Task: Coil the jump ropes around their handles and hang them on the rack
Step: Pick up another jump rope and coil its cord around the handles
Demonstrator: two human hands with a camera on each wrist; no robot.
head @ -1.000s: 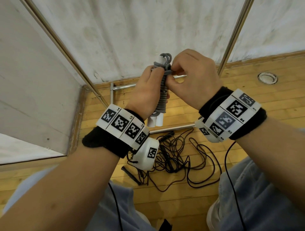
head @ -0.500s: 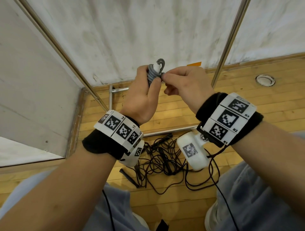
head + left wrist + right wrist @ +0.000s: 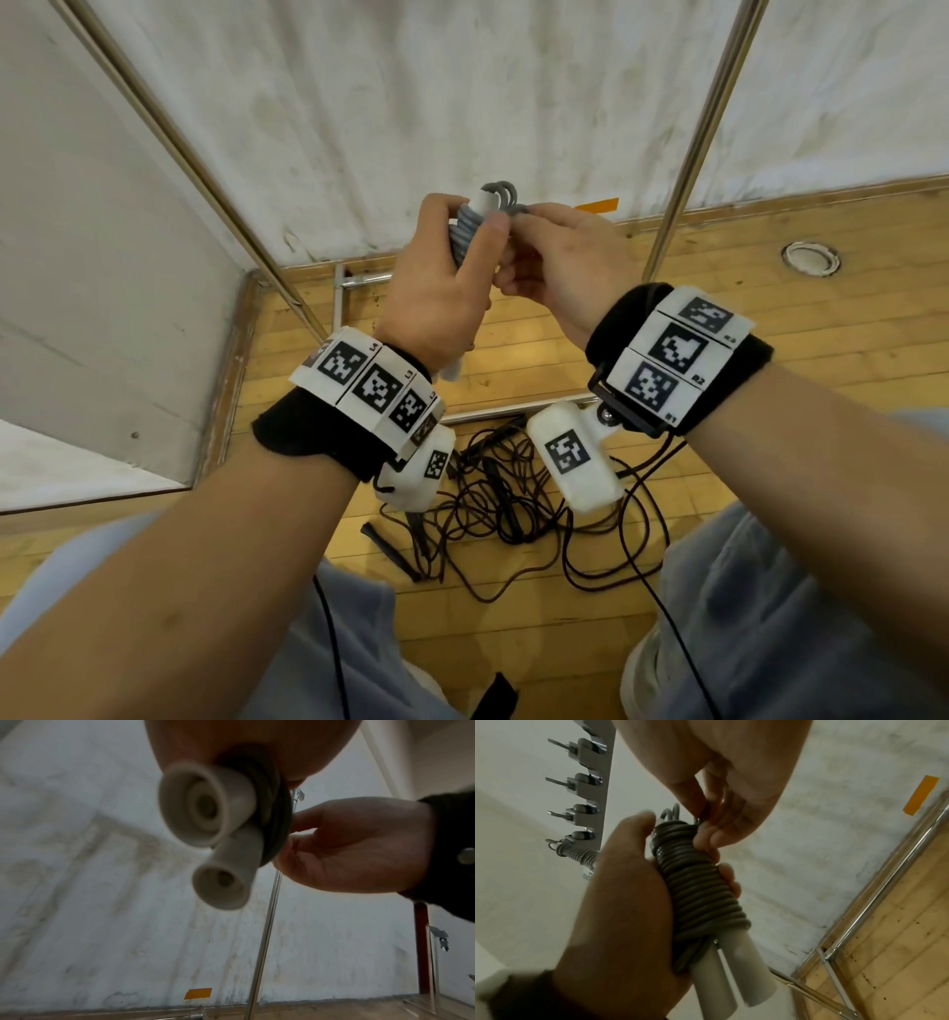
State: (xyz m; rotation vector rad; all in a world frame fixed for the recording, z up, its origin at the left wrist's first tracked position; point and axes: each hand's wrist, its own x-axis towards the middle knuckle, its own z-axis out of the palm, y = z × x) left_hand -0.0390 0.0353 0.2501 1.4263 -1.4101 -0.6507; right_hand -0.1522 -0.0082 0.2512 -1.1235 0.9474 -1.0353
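Note:
A grey jump rope is coiled tightly round its two white handles, which lie side by side. My left hand grips the coiled bundle upright at chest height in front of the wall. Small rope loops stick out at the top of the bundle. My right hand pinches the rope at that top end. The wrist views show the same grip: the handle butts, and the coil under my right hand's fingertips.
Black jump ropes lie tangled on the wooden floor between my knees. The rack's metal poles stand against the white wall. Its hook strip carries another coiled rope on the lowest hook. A floor ring sits far right.
Both hands have lifted the bundle up and away from me. My right wrist has turned, and its fingers now pinch the top of the coil from the side.

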